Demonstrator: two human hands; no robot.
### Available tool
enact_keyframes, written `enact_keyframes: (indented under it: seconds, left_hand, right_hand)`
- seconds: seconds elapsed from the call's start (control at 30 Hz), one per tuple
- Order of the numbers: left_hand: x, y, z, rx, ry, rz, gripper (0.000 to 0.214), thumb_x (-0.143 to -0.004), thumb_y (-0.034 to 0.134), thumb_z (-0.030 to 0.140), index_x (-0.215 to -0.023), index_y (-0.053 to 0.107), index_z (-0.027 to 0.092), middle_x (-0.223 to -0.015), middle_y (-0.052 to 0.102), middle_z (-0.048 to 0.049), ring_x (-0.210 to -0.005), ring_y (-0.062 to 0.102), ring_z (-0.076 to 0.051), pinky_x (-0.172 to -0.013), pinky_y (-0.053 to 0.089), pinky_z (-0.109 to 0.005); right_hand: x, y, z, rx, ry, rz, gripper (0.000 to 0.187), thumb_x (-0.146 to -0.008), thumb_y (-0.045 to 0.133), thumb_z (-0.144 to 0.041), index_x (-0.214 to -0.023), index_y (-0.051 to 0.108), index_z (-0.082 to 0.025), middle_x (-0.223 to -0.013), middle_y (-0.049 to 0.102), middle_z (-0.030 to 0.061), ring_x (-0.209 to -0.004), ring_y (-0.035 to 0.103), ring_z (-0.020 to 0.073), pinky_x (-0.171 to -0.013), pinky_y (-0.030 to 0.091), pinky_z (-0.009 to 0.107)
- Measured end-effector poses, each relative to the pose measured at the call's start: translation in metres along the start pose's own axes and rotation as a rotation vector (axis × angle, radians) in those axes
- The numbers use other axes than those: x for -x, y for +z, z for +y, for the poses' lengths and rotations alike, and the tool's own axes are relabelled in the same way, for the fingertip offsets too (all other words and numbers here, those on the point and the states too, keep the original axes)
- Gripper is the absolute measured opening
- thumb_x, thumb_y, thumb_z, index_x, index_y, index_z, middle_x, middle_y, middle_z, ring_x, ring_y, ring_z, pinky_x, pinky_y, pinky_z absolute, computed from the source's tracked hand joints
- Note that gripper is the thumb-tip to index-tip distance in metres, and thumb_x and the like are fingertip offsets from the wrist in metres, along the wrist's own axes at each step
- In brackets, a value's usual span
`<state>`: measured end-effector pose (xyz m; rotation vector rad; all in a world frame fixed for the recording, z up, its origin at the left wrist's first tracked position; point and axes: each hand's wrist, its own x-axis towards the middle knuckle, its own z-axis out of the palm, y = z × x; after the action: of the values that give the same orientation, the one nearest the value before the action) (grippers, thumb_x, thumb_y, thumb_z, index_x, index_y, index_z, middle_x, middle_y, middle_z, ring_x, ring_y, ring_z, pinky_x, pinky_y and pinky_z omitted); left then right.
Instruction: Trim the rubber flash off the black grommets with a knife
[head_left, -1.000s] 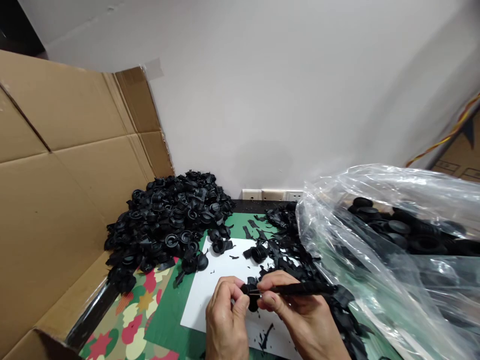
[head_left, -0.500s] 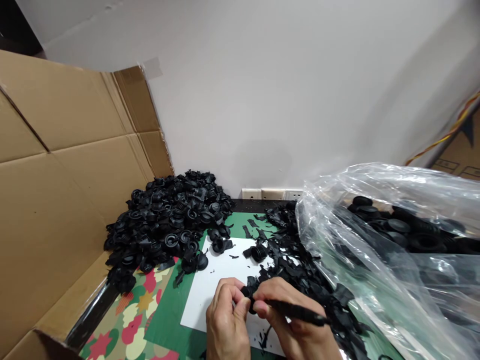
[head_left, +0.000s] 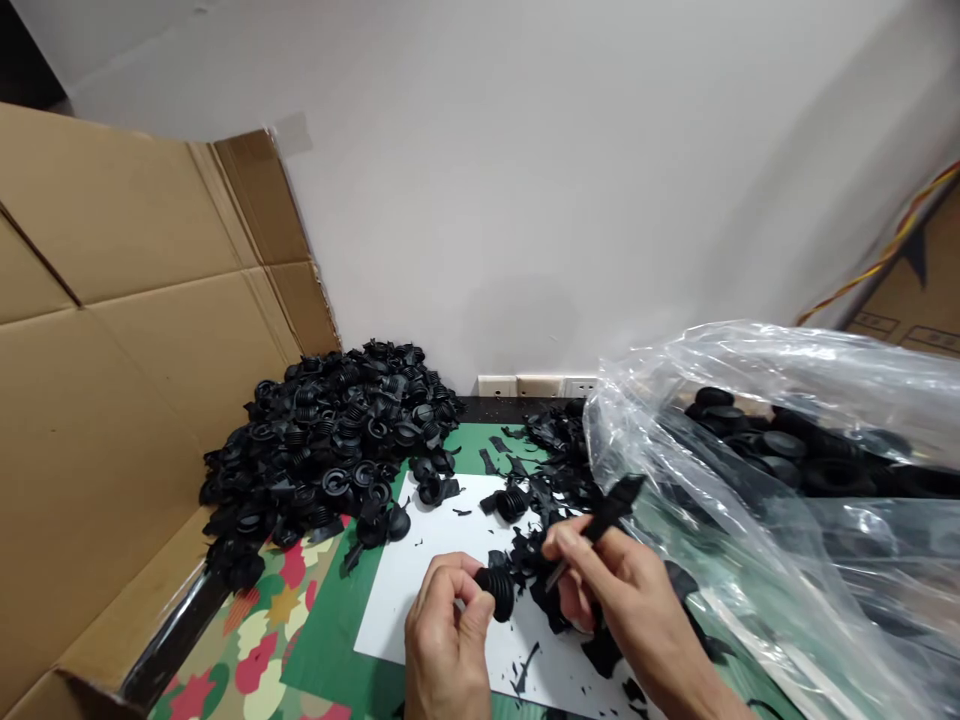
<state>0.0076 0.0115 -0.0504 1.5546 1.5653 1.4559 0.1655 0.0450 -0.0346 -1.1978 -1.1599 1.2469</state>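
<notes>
Between the thumb and fingers of my left hand (head_left: 450, 635) is a black ribbed rubber bellows (head_left: 496, 592), its folds facing right over the white paper (head_left: 386, 615). My right hand (head_left: 626, 590) is closed around a slim black-handled tool (head_left: 611, 510); its thin grey tip points down and left, apart from the bellows. Whether that tip is a blade I cannot tell. Beneath the right hand lie black rubber scraps (head_left: 600, 655). Another ribbed bellows (head_left: 512, 503) rests on the paper beyond my hands, with a small black rubber piece (head_left: 431, 489) to its left.
A large heap of black rubber bellows (head_left: 330, 440) is piled at the left against a cardboard box wall (head_left: 150, 370). On the right, a clear plastic bag (head_left: 637, 410) holds more black rubber parts. Under the paper is a green board (head_left: 322, 640). Sockets (head_left: 536, 386) line the wall behind.
My right hand has moved right, away from the bellows, and the tool's handle has swung upward. My left hand still holds the bellows, now showing its ribs. The view has shifted slightly.
</notes>
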Motion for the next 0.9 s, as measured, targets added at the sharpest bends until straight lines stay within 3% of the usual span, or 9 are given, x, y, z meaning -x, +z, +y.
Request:
enact_keyframes:
  seconds: [0.1,0.2,0.7,0.9]
  left_hand:
    - [-0.001,-0.001,0.0,0.017,-0.014,0.006,0.02,-0.082,0.052,0.028,-0.064,0.052,0.022,-0.086,0.062,-0.0054,-0.071,0.056,-0.02,-0.063,0.04,-0.029]
    - [-0.002,-0.001,0.001,0.042,-0.016,0.0,0.019,-0.082,0.053,0.028,-0.064,0.053,0.021,-0.086,0.062,-0.0049,-0.071,0.055,-0.02,-0.063,0.04,-0.028]
    - [-0.004,0.0,0.007,0.109,-0.051,0.046,0.023,-0.079,0.057,0.035,-0.061,0.055,0.021,-0.086,0.065,-0.0068,-0.08,0.058,-0.023,-0.065,0.042,-0.028]
    - [-0.007,-0.001,0.008,0.204,-0.147,0.061,0.026,-0.074,0.063,0.039,-0.058,0.056,0.02,-0.083,0.065,-0.0063,-0.076,0.058,-0.022,-0.062,0.043,-0.027]
  right_hand:
    - [0.004,0.013,0.004,-0.059,0.128,-0.193,0.039,-0.078,0.056,-0.056,-0.073,0.053,-0.018,-0.048,0.048,-0.007,-0.031,0.034,0.0059,-0.033,0.025,0.02]
    - [0.007,0.024,0.011,-0.048,0.15,-0.289,0.038,-0.077,0.057,-0.055,-0.073,0.053,-0.018,-0.045,0.046,-0.0084,-0.03,0.031,0.0054,-0.034,0.024,0.021]
    - [0.003,0.03,0.028,-0.142,0.175,-0.169,0.03,-0.074,0.064,-0.045,-0.063,0.052,-0.02,-0.041,0.039,-0.0094,-0.033,0.027,0.0065,-0.037,0.021,0.021]
    - [0.006,0.028,0.022,-0.224,0.202,-0.239,0.036,-0.075,0.062,-0.05,-0.062,0.05,-0.02,-0.043,0.047,-0.0073,-0.031,0.029,0.0055,-0.035,0.021,0.021]
